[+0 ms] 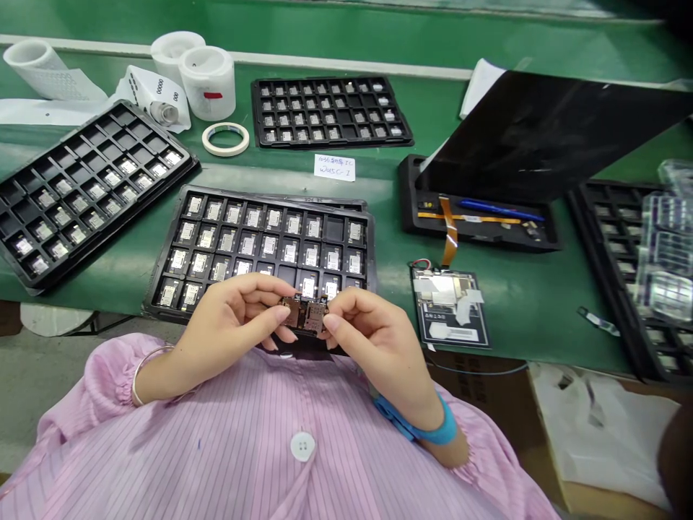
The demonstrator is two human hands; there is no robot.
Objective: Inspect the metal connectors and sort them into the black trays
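Far left I've got a black compartment tray (81,195) sitting at an angle on the green bench (390,217), some of its pockets holding little metal parts. Behind it are a few white label rolls (208,79) and a ring of tape (226,139) lying flat.

Moving in, a second black tray (265,249) sits right in front of me, most pockets filled, with another one (330,112) further back and a small handwritten note (334,167) between them.

My left hand (227,318) and right hand (368,332) meet just over the near edge of that middle tray. Both are pinching a small circuit board (304,313) with a metal card slot on it: thumb and fingertips of each hand clamped on either end, held up close above my pink striped smock. There's a bangle on my left wrist and a blue strap (427,430) on the right.

Right of my hands a flat module with white tape pieces (450,307) lies on the bench, orange flex cable (449,238) running up to a black holder (481,217) with a dark panel (546,133) tilted over it. Far right, one more tray (622,274) and a clear plastic block (668,253).
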